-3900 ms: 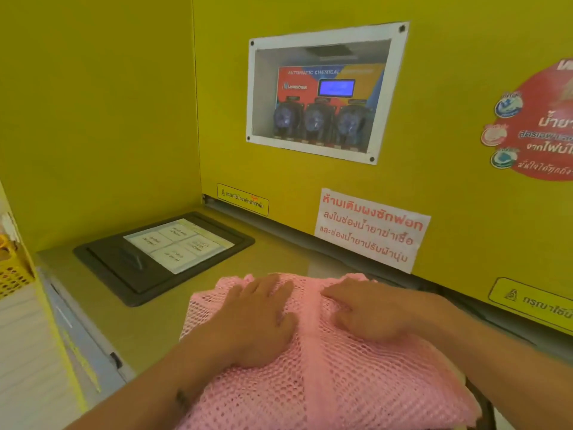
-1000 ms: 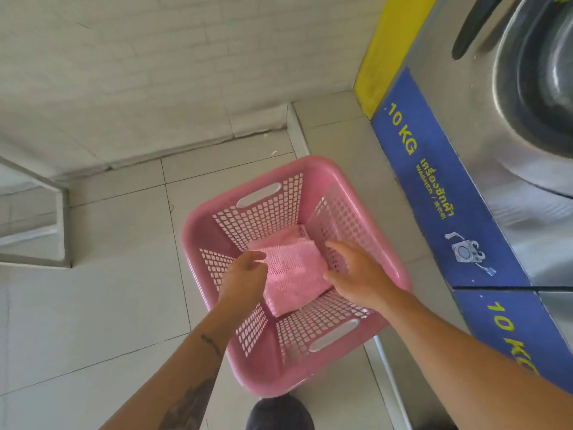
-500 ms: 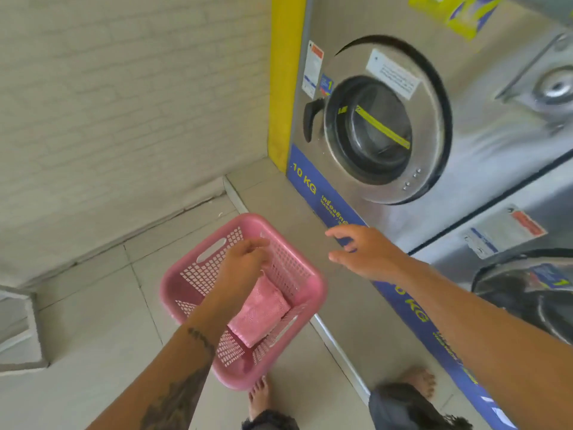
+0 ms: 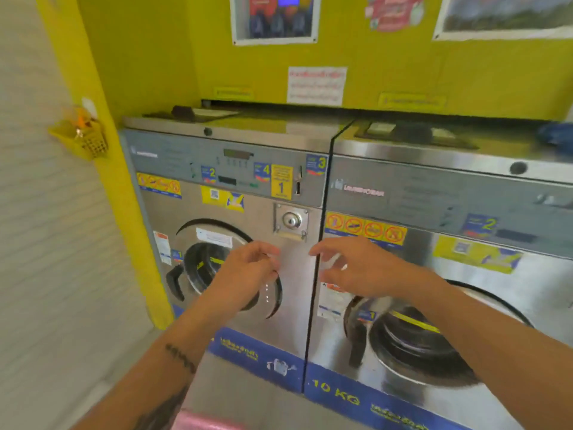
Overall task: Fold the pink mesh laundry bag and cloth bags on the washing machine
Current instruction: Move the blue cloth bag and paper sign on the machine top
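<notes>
My left hand (image 4: 248, 271) hangs empty, fingers loosely curled, before the round glass door (image 4: 217, 268) of the left washing machine (image 4: 294, 305). My right hand (image 4: 356, 268) is spread open, holding nothing, near the seam between the brushed-steel machines. A blurred pink rim (image 4: 204, 423) shows at the bottom edge; I cannot see the mesh bag.
</notes>
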Demonstrator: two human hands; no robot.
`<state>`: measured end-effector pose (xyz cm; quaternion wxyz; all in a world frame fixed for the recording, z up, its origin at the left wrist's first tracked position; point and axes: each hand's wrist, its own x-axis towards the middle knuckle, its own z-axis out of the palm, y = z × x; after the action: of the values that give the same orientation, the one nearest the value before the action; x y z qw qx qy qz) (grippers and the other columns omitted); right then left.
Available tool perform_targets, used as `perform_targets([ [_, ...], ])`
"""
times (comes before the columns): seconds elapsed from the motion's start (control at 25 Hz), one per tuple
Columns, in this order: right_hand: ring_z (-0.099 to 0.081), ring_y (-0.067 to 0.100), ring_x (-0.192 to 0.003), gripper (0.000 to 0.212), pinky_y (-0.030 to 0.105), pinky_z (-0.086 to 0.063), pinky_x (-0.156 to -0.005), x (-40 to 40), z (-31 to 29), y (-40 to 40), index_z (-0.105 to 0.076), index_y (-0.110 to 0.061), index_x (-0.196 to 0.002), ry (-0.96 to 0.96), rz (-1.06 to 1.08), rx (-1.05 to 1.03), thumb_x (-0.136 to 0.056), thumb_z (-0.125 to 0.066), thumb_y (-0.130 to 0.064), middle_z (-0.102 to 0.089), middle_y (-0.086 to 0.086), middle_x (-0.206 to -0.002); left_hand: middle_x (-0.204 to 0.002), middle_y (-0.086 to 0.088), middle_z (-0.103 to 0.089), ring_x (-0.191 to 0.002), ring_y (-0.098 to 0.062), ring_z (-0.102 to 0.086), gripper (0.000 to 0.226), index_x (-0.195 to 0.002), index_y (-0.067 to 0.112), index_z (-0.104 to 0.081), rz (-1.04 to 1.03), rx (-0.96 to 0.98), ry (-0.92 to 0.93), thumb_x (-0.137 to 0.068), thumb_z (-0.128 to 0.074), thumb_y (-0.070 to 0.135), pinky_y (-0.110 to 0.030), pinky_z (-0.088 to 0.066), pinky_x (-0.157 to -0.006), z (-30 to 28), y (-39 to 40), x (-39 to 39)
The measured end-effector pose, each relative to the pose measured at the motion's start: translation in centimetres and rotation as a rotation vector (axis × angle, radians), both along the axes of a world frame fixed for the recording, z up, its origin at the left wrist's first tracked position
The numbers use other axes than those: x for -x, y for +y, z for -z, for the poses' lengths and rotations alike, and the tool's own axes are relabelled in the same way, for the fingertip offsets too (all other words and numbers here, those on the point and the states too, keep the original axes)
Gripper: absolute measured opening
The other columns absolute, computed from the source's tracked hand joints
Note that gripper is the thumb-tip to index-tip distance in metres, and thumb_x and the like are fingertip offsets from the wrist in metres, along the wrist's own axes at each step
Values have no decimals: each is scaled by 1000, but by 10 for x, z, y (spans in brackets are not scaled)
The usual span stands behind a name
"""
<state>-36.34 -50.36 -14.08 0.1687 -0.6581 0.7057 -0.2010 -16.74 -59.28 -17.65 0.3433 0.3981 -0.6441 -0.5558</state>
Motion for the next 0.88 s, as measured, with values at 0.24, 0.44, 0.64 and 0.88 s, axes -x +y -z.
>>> perform_targets([
  [0.24,-64,14,-91,43,30,-51,-87,69,-85,37,-62,-30,-128,122,166,159,-86,-68,-29,-66,-9,-111,-77,-1,-73,-75,-17,-72,29,-88,26,-71,89,371,122,-90,-59,0,-35,-53,-80,-93,-1,87],
  [0.44,-64,12,-93,39,30,-52,-85,133,-139,85,-60,-29,-129,160,347,303,-90,-66,-25,-61,-8,-114,-75,-1,-71,-73,-14,-68,33,-86,25,-70,258,552,195,-92,-55,-4,-38,-55,-82,-154,10,178],
  [0.64,-65,11,-96,40,32,-52,-89,206,-172,130,-57,-35,-129,222,558,334,-91,-64,-30,-62,-6,-118,-82,-1,-73,-76,-17,-71,29,-89,25,-71,458,627,238,-93,-54,2,-42,-57,-86,-192,26,270],
  [0.88,-62,15,-102,36,35,-51,-92,312,-191,168,-63,-32,-122,318,735,388,-88,-64,-23,-63,-5,-119,-78,-2,-71,-75,-21,-68,25,-90,23,-71,642,729,239,-92,-56,3,-45,-55,-84,-197,49,389],
])
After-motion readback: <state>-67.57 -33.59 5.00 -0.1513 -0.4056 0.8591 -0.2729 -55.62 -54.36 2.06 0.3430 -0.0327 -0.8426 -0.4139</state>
